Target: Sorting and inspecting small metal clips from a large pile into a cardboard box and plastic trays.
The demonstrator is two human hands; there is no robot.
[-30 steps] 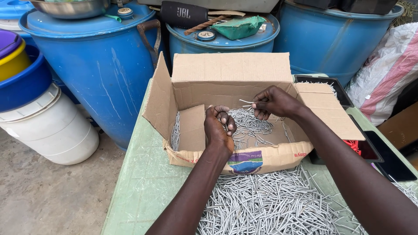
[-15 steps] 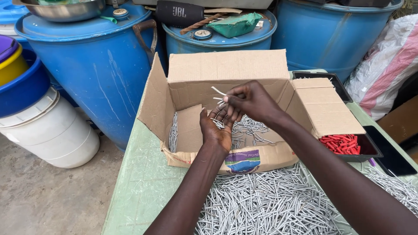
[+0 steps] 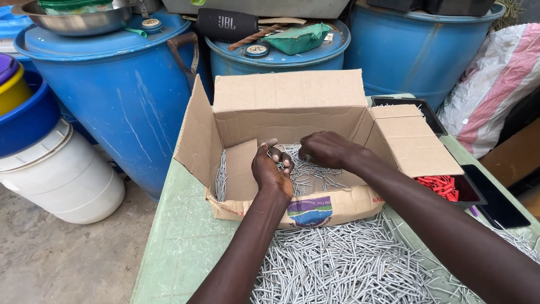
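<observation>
An open cardboard box (image 3: 292, 104) stands on a green table (image 3: 180, 242), with grey nails (image 3: 315, 174) lying loose inside it. My left hand (image 3: 271, 169) is over the box, fingers curled around a small bunch of nails. My right hand (image 3: 326, 149) is right beside it inside the box, fingers closed, its fingertips meeting the left hand's bunch. Whether the right hand itself holds nails is hidden. A big heap of the same nails (image 3: 349, 264) covers the table in front of the box.
Blue barrels (image 3: 124, 84) stand behind the table, with a metal bowl (image 3: 73, 19) and a black speaker (image 3: 225, 22) on top. A white bucket (image 3: 62, 174) sits on the floor at left. Red plastic plugs (image 3: 441, 184) fill a black tray at right, near a striped sack (image 3: 495, 79).
My right hand has come down from above the box to the left hand's nails. The left hand has stayed over the box. The view has dropped slightly.
</observation>
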